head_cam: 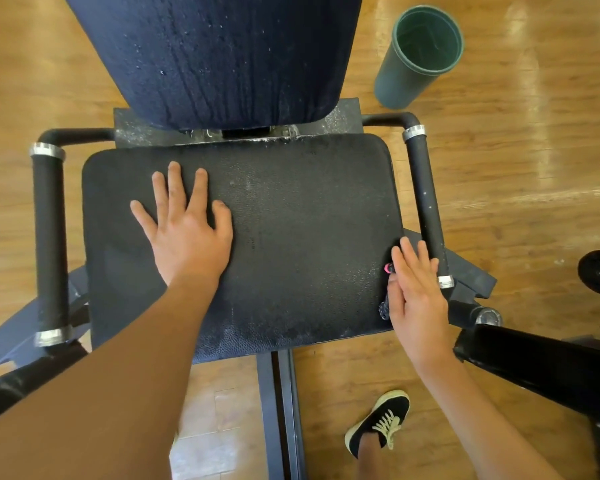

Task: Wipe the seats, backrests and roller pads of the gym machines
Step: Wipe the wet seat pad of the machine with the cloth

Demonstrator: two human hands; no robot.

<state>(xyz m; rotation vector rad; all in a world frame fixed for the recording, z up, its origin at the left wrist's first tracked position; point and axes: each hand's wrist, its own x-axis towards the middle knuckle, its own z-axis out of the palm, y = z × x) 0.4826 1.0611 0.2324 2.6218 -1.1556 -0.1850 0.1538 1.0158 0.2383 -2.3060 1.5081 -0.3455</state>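
Note:
A black padded seat (291, 237) of a gym machine fills the middle of the view, with its dark backrest (215, 57) rising behind it, speckled with droplets. My left hand (184, 223) lies flat on the seat's left half, fingers spread. My right hand (418, 292) presses with straight fingers on the seat's right edge, over a dark cloth (384, 306) with a pink spot that is mostly hidden beneath it.
Black foam handles run along both sides: left handle (49, 244), right handle (426, 202). A green bin (416, 60) stands on the wooden floor at the back right. A black pad (541, 362) juts in at the right. My shoe (381, 424) is below the seat.

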